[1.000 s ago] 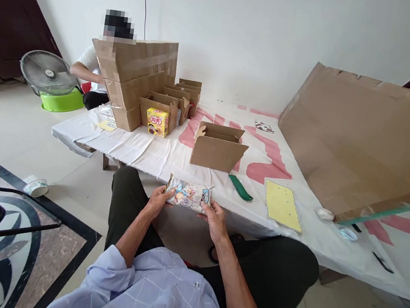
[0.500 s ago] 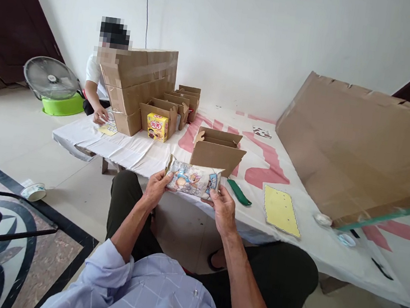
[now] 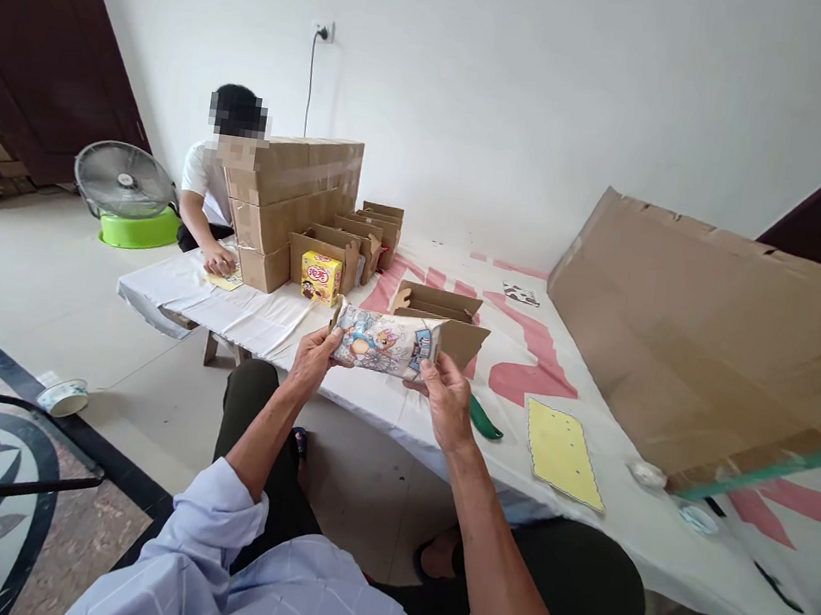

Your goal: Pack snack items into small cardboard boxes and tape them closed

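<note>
Between my hands is a printed snack packet [image 3: 385, 342] with a cartoon picture, held level above the table's near edge. My left hand [image 3: 313, 360] pinches its left end, thumb on top. The right end is gripped by my right hand [image 3: 446, 396], with the thumb on the front face. Just behind the packet stands an open cardboard box [image 3: 441, 304], its front partly hidden by the packet. A green-handled object [image 3: 485, 418] lies beside my right hand, partly covered by it. Further right lies a yellow wavy-edged card [image 3: 564, 454].
Stacked cartons [image 3: 272, 214] and a row of open boxes with a yellow snack box [image 3: 320, 277] stand left. A co-worker's hand [image 3: 220, 259] rests near a yellow paper. A large cardboard sheet [image 3: 716, 338] leans at right. A fan [image 3: 125, 181] sits on the floor.
My view has tilted up slightly, so the scene sits lower. The packet has risen relative to the box behind it and hides more of it. Both hands keep their hold.
</note>
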`<state>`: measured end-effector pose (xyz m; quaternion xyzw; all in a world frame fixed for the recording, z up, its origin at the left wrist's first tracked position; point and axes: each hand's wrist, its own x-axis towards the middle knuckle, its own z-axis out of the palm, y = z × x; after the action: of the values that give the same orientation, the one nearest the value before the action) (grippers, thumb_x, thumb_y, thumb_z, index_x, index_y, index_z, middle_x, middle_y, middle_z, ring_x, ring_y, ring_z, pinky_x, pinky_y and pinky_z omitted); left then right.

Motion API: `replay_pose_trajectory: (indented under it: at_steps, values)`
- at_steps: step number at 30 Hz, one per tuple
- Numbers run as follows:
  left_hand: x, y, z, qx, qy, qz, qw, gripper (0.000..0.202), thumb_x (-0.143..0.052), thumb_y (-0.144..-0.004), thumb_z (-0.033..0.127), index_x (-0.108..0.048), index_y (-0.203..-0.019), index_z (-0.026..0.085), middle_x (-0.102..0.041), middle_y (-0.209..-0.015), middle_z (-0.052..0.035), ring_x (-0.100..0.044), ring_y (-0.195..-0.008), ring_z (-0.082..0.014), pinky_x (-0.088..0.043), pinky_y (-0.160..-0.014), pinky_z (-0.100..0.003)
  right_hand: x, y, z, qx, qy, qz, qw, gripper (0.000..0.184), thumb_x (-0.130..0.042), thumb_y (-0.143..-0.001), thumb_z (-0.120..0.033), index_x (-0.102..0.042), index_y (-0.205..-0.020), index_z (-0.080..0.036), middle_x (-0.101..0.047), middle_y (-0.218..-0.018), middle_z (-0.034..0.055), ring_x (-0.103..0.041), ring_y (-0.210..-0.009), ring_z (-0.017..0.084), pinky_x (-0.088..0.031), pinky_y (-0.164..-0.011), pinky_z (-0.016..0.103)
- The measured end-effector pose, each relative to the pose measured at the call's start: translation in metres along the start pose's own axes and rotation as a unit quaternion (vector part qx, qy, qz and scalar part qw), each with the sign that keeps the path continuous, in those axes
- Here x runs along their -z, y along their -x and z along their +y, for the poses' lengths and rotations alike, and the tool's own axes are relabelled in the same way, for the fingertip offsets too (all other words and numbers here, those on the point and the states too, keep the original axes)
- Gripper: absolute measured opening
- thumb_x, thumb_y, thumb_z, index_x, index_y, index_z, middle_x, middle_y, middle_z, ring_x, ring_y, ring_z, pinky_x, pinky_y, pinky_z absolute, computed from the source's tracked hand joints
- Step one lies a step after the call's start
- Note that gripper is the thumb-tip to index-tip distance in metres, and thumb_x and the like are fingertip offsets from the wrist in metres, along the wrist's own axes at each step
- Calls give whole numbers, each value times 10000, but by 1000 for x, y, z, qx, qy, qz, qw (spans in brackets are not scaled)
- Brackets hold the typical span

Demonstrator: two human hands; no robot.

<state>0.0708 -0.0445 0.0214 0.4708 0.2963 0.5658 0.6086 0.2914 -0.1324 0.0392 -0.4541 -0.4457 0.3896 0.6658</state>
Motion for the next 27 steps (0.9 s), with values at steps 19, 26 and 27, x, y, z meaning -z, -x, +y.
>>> replay_pose_trajectory:
  at_steps: [19,26,27]
  values:
    - [28,-32,-50,79,-3,52,996,763,-945,-499,792,-750,-832,134,-756,-724,-70,-653,-626,-149,-575,-539,-254,4,-35,71,-68,17,10,997,502,-943,-667,-624,-814,-964,-239,-760,-914,23,-712,-861,202,-686,-637,313]
    - [32,-36,-55,86,-7,47,995,677,-917,-646,745,-753,-857,123,-750,-717,-73,-672,-636,-163,-612,-577,-282,9,-39,79,-70,40,1,997,555,-922,-673,-673,-798,-986,-231,-762,-928,27,-723,-874,211,-696,-642,314]
    - [32,-36,-55,86,-8,46,995,658,-907,-676,732,-754,-864,121,-754,-722,-75,-679,-643,-166,-616,-585,-284,9,-40,79,-69,42,0,997,555,-920,-676,-675,-795,-985,-230,-764,-936,32,-726,-883,217,-698,-646,317]
